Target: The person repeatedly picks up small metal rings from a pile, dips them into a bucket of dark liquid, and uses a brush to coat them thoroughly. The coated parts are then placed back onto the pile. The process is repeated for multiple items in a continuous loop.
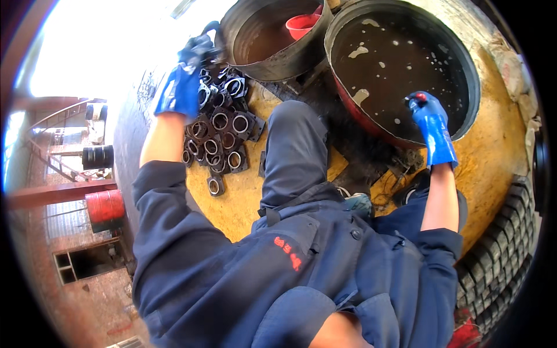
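Observation:
My left hand (193, 61), in a long blue rubber glove, is raised at the upper left beside the grey tub (264, 71). Its fingers are closed on a dark metal part (210, 47), blurred by motion. Below it lies a heap of dark, square-flanged metal parts (220, 120) with shiny round openings. My right hand (428, 109), gloved the same way, is closed on a tool with a red end (420, 97); the rest of the tool is hidden. That hand is over the near right part of a large round tub (471, 119) of brown liquid with patches of foam.
A red plastic scoop (301, 26) sits in the grey tub's brown liquid. Stacked dark blocks (499, 249) line the right side. A red drum (105, 210) and a black drum (97, 156) are at the left. The yellowish floor (232, 211) is stained dark between the tubs.

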A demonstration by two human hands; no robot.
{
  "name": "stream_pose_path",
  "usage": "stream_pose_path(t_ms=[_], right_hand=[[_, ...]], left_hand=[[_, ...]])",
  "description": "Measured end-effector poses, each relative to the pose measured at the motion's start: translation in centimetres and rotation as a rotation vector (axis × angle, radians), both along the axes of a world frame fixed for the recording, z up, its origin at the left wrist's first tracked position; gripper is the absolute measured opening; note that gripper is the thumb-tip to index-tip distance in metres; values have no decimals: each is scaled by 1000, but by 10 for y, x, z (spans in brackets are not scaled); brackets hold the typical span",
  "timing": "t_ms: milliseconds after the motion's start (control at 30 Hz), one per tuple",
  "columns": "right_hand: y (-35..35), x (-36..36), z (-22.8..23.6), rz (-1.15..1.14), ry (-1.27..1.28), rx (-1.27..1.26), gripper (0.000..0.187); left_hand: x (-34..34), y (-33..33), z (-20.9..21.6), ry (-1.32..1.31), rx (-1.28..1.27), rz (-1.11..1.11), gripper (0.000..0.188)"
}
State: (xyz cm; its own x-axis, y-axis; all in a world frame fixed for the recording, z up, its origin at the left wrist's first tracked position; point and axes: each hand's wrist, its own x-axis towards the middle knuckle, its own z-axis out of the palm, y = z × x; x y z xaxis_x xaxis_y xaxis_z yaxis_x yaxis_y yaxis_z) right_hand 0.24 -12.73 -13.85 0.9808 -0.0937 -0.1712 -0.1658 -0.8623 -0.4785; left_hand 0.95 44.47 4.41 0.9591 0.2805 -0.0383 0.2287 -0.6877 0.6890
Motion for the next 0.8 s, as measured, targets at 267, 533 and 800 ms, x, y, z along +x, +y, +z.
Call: stream_pose_path(t_ms=[267,533,800], right_hand=[[-8,-9,-17,36,-91,85,16],[-24,-3,-13,0,-146,320,23],[-53,1,23,-577,-202,802,28]], left_hand=[[-94,156,62,-59,-5,419,49],[-98,104,18,30,97,317,38],[24,-126,-46,261,-23,-131,39]])
